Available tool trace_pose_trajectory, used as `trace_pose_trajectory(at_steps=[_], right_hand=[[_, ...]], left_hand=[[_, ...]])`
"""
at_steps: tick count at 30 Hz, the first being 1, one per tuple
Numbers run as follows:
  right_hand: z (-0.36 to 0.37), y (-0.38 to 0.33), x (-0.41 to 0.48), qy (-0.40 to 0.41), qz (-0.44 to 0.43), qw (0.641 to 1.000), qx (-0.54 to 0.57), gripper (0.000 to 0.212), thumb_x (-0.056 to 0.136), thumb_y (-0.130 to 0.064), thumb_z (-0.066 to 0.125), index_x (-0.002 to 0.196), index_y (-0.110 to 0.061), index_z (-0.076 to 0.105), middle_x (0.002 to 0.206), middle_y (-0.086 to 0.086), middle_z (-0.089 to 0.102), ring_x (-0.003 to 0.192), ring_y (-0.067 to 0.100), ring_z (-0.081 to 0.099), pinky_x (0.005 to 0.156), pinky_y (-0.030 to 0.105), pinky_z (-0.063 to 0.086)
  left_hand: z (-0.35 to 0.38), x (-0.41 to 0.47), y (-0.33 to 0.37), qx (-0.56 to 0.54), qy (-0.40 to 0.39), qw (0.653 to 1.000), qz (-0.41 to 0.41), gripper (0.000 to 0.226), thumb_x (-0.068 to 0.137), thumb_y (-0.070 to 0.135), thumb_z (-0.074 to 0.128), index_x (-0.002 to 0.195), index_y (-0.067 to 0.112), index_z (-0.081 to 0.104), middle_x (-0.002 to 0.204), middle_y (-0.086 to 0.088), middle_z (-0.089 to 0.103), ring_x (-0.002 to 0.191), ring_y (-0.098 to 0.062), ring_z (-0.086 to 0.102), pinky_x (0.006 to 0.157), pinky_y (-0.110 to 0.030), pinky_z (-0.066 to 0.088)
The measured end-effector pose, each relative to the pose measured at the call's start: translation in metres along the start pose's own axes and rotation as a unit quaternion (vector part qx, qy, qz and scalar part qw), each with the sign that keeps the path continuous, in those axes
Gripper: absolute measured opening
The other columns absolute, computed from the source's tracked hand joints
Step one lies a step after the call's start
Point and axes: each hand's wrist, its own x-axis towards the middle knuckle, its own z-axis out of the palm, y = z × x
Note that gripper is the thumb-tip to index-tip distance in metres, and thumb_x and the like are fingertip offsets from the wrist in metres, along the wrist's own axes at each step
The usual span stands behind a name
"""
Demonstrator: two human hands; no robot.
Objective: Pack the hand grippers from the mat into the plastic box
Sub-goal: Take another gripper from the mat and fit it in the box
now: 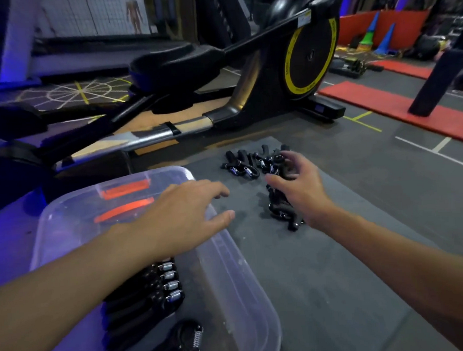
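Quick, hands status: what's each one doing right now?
Left hand: open, empty, above the plastic box.
Right hand: open, fingers spread over the hand grippers on the mat, none gripped.

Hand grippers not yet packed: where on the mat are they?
Head view: the hand grippers lie on the grey mat, right of the plastic box, one cluster at the mat's far edge, a second pile nearer, at the right hand.

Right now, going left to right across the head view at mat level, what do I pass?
Plastic box → left hand → loose hand grippers on the grey mat → right hand, over a second pile → red mat.
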Motion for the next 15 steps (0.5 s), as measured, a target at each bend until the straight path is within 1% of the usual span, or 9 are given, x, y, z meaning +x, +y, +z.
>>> trace_pose_trajectory(at_steps=[2, 4, 6, 8, 10, 12, 15], right_hand=[[0.009, -0.033, -0.016, -0.016, -0.012, 0.999, 0.038, 0.053, 0.073, -0.019, 0.083, 0.118, -0.030, 0.058, 0.106, 0.000, 0.068, 0.086, 0.022, 0.069, 0.076, 0.040, 0.058], [0.019, -0.063, -0.033, -0.045, 0.000, 0.994, 0.102, 0.048, 0.075, -0.014, 0.081, 0.116, -0.026, 0.059, 0.101, 0.001, 0.067, 0.083, 0.018, 0.066, 0.073, 0.035, 0.055], [0.029, -0.085, -0.049, -0.086, 0.027, 0.982, 0.163, 0.037, 0.079, -0.011, 0.077, 0.109, -0.024, 0.058, 0.097, 0.002, 0.065, 0.082, 0.019, 0.065, 0.072, 0.039, 0.053], [0.041, -0.101, -0.065, -0.121, 0.056, 0.970, 0.204, 0.026, 0.084, -0.010, 0.072, 0.104, -0.018, 0.057, 0.096, 0.005, 0.063, 0.081, 0.021, 0.062, 0.073, 0.044, 0.053], [0.053, -0.114, -0.080, -0.148, 0.076, 0.960, 0.224, 0.017, 0.088, -0.009, 0.067, 0.099, -0.014, 0.055, 0.092, 0.009, 0.061, 0.082, 0.025, 0.061, 0.073, 0.048, 0.055], [0.067, -0.123, -0.094, -0.171, 0.089, 0.955, 0.225, 0.016, 0.089, -0.007, 0.065, 0.095, -0.011, 0.051, 0.088, 0.012, 0.061, 0.080, 0.029, 0.063, 0.076, 0.050, 0.057], [0.090, -0.132, -0.115, -0.209, 0.104, 0.944, 0.233, 0.018, 0.089, -0.004, 0.064, 0.093, -0.010, 0.048, 0.079, 0.013, 0.064, 0.074, 0.031, 0.068, 0.074, 0.049, 0.060]], left_hand=[[-0.007, -0.009, -0.003, -0.042, 0.029, 0.999, -0.018, 0.050, 0.082, 0.066, 0.050, 0.123, 0.038, 0.053, 0.120, 0.019, 0.059, 0.113, -0.007, 0.055, 0.098, -0.038, 0.044], [-0.014, -0.020, -0.007, -0.082, 0.053, 0.995, -0.033, 0.055, 0.072, 0.072, 0.050, 0.117, 0.041, 0.054, 0.111, 0.022, 0.060, 0.106, -0.002, 0.057, 0.091, -0.038, 0.049], [-0.022, -0.033, -0.007, -0.111, 0.077, 0.990, -0.040, 0.051, 0.071, 0.071, 0.057, 0.112, 0.041, 0.056, 0.105, 0.022, 0.060, 0.102, 0.003, 0.056, 0.089, -0.035, 0.051], [-0.030, -0.050, -0.005, -0.127, 0.107, 0.985, -0.048, 0.044, 0.072, 0.065, 0.066, 0.108, 0.039, 0.058, 0.102, 0.022, 0.061, 0.099, 0.004, 0.056, 0.086, -0.031, 0.051], [-0.036, -0.067, -0.006, -0.143, 0.144, 0.978, -0.056, 0.039, 0.073, 0.057, 0.072, 0.105, 0.037, 0.060, 0.098, 0.022, 0.062, 0.095, 0.003, 0.058, 0.081, -0.031, 0.052], [-0.041, -0.084, -0.012, -0.149, 0.175, 0.971, -0.058, 0.035, 0.072, 0.052, 0.074, 0.099, 0.036, 0.061, 0.093, 0.023, 0.061, 0.090, 0.000, 0.059, 0.075, -0.032, 0.052], [-0.046, -0.107, -0.027, -0.121, 0.174, 0.975, -0.072, 0.027, 0.072, 0.048, 0.074, 0.093, 0.034, 0.064, 0.084, 0.020, 0.062, 0.082, -0.004, 0.060, 0.070, -0.030, 0.050]])
